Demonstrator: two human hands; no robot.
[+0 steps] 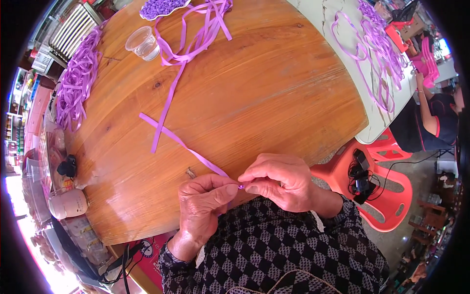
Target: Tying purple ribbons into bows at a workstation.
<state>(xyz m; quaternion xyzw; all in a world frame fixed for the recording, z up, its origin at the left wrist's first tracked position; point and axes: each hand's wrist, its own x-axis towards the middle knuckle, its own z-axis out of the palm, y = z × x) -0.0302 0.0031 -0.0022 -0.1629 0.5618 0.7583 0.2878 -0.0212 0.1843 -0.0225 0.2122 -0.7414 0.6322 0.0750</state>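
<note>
Over the near edge of the wooden table, my left hand [203, 198] pinches a purple ribbon [187, 146] between thumb and forefinger. The ribbon's other end trails away across the tabletop to the left. Fingertip to fingertip with it, my right hand [281, 181] is closed in a pinch at the ribbon's end. A tiny purple bit shows between the two hands, too small to make out whether it is a knot or a separate piece. Farther off, more loose purple ribbon [192, 44] lies in loops, one strand reaching toward the strip I hold.
A clear plastic cup [143, 45] stands beside a white dish [181, 6] of small purple pieces. Ribbon heaps lie at the table's left edge [78, 83] and on a marble-patterned table [379, 46]. Red stools [387, 215], one carrying black cables, stand right. A co-worker [428, 120] sits far right.
</note>
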